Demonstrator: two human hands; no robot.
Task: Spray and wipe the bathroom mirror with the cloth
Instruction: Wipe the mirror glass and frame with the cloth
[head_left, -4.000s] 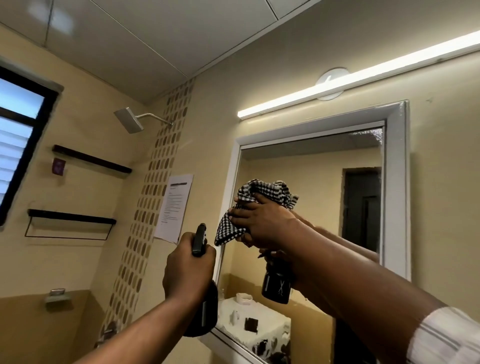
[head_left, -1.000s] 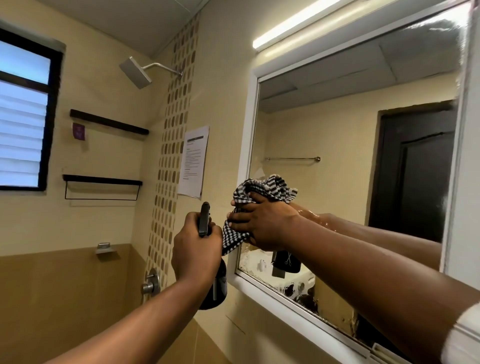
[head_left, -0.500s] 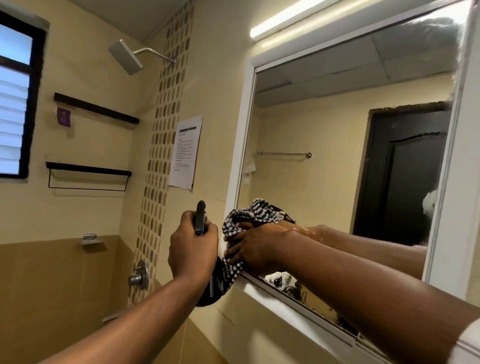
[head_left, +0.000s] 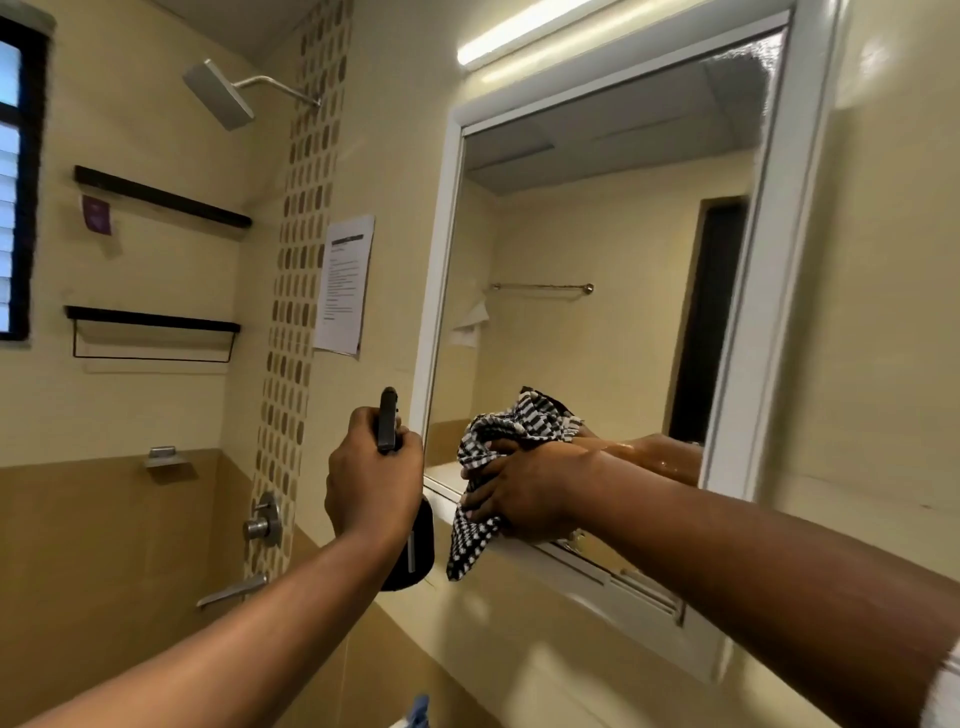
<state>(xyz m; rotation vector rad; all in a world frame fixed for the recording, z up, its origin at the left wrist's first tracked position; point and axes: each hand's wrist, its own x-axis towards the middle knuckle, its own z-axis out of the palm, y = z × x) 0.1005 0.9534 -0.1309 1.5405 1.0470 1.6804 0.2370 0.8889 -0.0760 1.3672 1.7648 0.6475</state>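
My right hand (head_left: 524, 493) is bunched tight around the checked cloth (head_left: 498, 452), and it has slid down the glass since a second ago — from the middle of the left side of the mirror (head_left: 597, 291) to the bottom-left corner, where the cloth now presses on the lower edge and a tail of it hangs over the white frame (head_left: 587, 564). My left hand (head_left: 371, 483) is closed around the black spray bottle (head_left: 410, 545), nozzle up, held just left of the frame and clear of the glass, much as it was before. I judge the left strip is nearly wiped from top to bottom. The upper right corner looks hazy, so there is more to cover — next I would likely work the cloth rightwards along the bottom, then up, spraying again if the glass drags dry.
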